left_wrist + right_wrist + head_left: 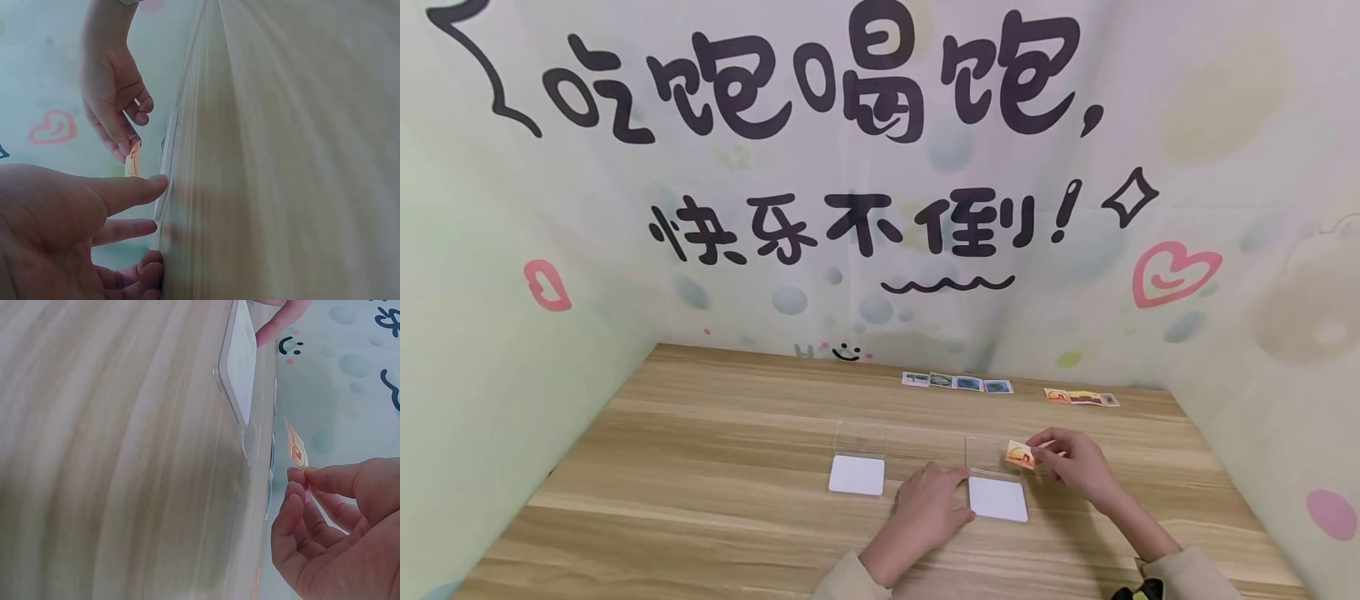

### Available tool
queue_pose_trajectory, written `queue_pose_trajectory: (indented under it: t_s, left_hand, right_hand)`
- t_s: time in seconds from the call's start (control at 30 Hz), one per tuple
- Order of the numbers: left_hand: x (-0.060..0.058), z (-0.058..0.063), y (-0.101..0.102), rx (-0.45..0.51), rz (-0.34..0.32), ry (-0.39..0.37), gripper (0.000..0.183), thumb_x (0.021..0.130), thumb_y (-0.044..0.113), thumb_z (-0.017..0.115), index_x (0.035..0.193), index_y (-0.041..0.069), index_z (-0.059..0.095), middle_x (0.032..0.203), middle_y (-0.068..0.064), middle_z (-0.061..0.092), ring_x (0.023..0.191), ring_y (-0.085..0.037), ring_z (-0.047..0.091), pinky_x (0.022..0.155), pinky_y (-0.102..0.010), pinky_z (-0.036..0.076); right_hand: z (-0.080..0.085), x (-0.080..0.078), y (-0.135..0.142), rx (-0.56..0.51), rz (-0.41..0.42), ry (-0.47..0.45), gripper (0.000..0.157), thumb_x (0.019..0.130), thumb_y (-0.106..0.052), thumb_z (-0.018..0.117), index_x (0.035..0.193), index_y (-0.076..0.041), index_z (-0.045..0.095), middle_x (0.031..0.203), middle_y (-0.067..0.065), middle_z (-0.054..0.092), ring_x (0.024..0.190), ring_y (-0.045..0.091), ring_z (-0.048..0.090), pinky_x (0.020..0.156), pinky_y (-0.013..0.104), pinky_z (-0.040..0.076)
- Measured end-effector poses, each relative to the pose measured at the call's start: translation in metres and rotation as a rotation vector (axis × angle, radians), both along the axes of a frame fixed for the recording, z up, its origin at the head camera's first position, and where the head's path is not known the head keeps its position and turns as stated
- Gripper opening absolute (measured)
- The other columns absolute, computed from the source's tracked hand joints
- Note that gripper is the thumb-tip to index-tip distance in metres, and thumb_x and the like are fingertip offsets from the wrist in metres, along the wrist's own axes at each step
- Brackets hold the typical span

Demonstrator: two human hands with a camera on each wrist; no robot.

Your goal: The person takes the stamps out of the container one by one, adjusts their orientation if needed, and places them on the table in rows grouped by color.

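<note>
Between the thumb and forefinger of my right hand [1075, 467], a small orange-and-cream stamp [1019, 455] is pinched by its edge. It is held over the raised clear lid of a flat hinged case whose white base [997, 499] lies on the table. My left hand [925, 508] rests at the case's left side. In the left wrist view its thumb [134, 190] and forefinger reach out fairly straight to the case edge, while the other fingers bend by the tabletop. The right wrist view shows the stamp [296, 447] tilted in my right fingertips, beyond the case [240, 369].
A second clear case with a white base [857, 475] lies opened to the left. Toward the back of the wooden table [700, 433] are a row of several green and blue stamps [968, 383] and a shorter orange row [1082, 398]. Printed cloth walls [880, 325] border the table.
</note>
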State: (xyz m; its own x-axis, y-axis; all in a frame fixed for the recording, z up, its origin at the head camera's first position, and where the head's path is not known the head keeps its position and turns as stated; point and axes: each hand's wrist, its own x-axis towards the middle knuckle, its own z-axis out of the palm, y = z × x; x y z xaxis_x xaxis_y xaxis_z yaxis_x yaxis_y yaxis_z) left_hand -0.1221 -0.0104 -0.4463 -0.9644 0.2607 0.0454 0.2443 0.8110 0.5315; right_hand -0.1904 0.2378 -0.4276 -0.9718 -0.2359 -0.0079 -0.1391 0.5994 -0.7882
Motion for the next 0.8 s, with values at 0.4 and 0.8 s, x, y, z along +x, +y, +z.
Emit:
queue_pose_trajectory:
  t_s: [0.4, 0.8]
  left_hand:
    - [-0.0003, -0.0019, 0.0, -0.018, 0.007, 0.012, 0.049, 0.086, 0.031, 0.088, 0.131, 0.018, 0.074, 0.115, -0.02, 0.068, 0.105, -0.038, 0.067, 0.082, -0.051, 0.057]
    - [0.0006, -0.0009, 0.0002, -0.014, 0.016, 0.022, 0.049, 0.086, 0.034, 0.089, 0.129, 0.018, 0.074, 0.112, -0.019, 0.068, 0.103, -0.037, 0.067, 0.078, -0.05, 0.056]
  right_hand:
    - [-0.0005, -0.0048, 0.003, 0.036, 0.003, 0.018, 0.012, 0.101, -0.002, 0.066, 0.108, 0.006, 0.072, 0.078, 0.007, 0.067, 0.055, 0.011, 0.051, 0.05, 0.025, 0.044]
    - [-0.0001, -0.0102, 0.0072, 0.026, 0.004, 0.016, 0.012, 0.101, 0.0, 0.066, 0.108, 0.008, 0.071, 0.082, 0.009, 0.07, 0.056, 0.012, 0.054, 0.052, 0.025, 0.046]
